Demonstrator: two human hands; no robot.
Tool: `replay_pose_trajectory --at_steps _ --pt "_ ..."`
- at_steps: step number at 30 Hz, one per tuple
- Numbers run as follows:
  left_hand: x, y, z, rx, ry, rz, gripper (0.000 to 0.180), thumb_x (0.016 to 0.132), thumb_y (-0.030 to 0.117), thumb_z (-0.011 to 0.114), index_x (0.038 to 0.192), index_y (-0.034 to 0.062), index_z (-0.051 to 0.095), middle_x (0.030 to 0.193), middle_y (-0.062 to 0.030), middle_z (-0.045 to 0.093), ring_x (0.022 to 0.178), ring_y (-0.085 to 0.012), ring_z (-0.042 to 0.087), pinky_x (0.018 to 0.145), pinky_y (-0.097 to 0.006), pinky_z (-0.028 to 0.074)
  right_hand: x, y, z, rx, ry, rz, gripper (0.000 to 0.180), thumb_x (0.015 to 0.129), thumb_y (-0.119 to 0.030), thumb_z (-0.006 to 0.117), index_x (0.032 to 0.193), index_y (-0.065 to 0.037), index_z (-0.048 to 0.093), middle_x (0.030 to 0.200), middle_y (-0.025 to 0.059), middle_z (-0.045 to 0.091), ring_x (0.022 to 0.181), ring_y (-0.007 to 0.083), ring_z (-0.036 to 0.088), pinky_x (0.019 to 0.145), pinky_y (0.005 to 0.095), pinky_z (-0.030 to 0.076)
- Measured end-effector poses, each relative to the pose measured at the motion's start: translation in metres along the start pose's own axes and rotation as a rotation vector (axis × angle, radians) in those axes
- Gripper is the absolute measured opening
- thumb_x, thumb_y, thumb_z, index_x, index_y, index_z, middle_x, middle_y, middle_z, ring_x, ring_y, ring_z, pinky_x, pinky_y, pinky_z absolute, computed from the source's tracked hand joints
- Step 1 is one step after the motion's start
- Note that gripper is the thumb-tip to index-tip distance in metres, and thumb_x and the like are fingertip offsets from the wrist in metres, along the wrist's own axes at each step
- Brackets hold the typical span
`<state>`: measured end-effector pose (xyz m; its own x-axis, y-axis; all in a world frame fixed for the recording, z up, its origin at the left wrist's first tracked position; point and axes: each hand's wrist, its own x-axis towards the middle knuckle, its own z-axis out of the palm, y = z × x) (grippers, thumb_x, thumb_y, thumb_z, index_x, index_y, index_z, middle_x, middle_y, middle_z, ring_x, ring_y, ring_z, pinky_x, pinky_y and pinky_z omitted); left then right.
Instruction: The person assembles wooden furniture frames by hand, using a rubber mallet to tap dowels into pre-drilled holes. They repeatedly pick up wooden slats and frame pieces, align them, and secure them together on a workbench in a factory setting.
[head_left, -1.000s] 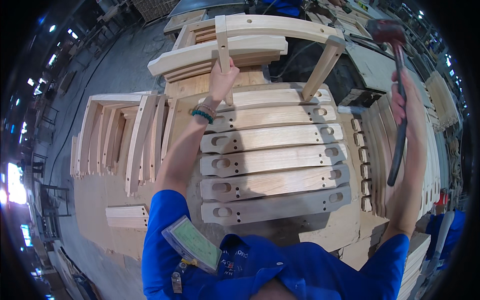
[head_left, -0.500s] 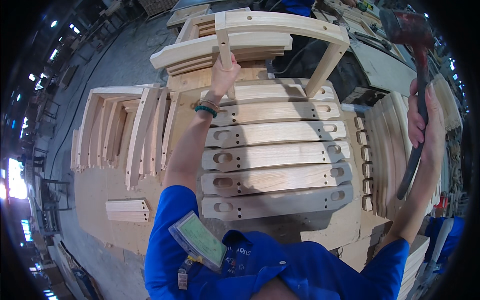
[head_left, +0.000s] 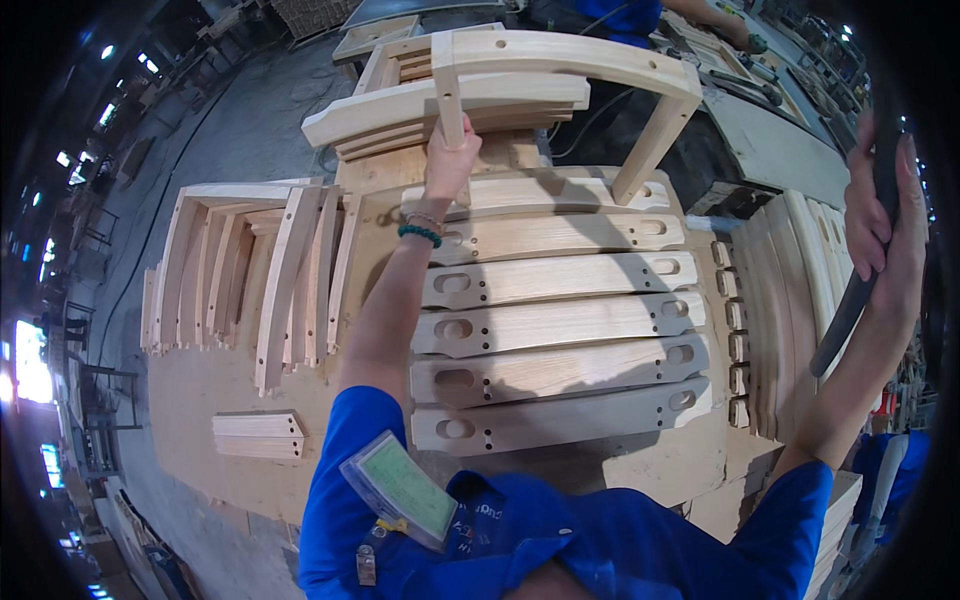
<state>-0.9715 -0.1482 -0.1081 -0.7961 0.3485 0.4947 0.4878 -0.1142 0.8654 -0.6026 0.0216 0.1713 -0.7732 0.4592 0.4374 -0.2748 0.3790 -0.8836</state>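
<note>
My left hand (head_left: 452, 160) is wrapped round one leg of a pale U-shaped wooden frame (head_left: 570, 53). The frame stands upright, its curved rail on top and its other leg meeting the farthest slat (head_left: 550, 190) near the slotted end. Several more slats lie in a row toward me, such as this nearer wooden slat (head_left: 560, 365), each with oval slots and small dark holes at the ends. High at the right, my right hand (head_left: 885, 215) is closed round the dark handle (head_left: 848, 315) of a mallet. The mallet's head is beyond the dark picture rim.
Assembled wooden frames (head_left: 265, 250) stand at the left, with short wooden pieces (head_left: 258, 435) in front. Stacked curved boards (head_left: 780, 310) stand at the right beside small blocks (head_left: 735, 318). More boards (head_left: 460, 105) are stacked behind. Another person's arm (head_left: 712, 15) shows at the far right.
My right hand has risen outward to the right with the mallet, whose head has left the picture. My left hand keeps its hold on the frame. The whole view has shifted slightly.
</note>
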Motion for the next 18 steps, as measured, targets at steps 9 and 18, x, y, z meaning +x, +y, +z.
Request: replay_pose_trajectory --at_steps 9,18 --pt "-0.013 -0.002 -0.010 0.181 0.047 0.006 0.015 0.077 0.012 0.062 0.090 0.0071 0.056 0.076 -0.0110 0.058 0.072 -0.0257 0.059 0.071 -0.036 0.048 0.011 0.001 0.030 -0.189 0.028 0.069 0.046 0.103 -0.039 0.037 0.113 0.004 0.050 0.053 -0.0072 0.030 0.034 0.0011 0.022 0.030 0.0180 0.020" --pt "-0.023 0.004 -0.002 0.085 0.018 -0.008 0.015 0.078 0.012 0.062 0.090 0.0071 0.056 0.076 -0.0064 0.059 0.073 -0.0199 0.058 0.070 -0.033 0.048 0.081 0.066 0.072 -0.445 -0.036 -0.306 0.036 0.095 -0.041 0.049 0.097 -0.006 0.054 0.060 -0.0040 0.040 0.045 0.0035 0.039 0.035 0.0217 0.030"
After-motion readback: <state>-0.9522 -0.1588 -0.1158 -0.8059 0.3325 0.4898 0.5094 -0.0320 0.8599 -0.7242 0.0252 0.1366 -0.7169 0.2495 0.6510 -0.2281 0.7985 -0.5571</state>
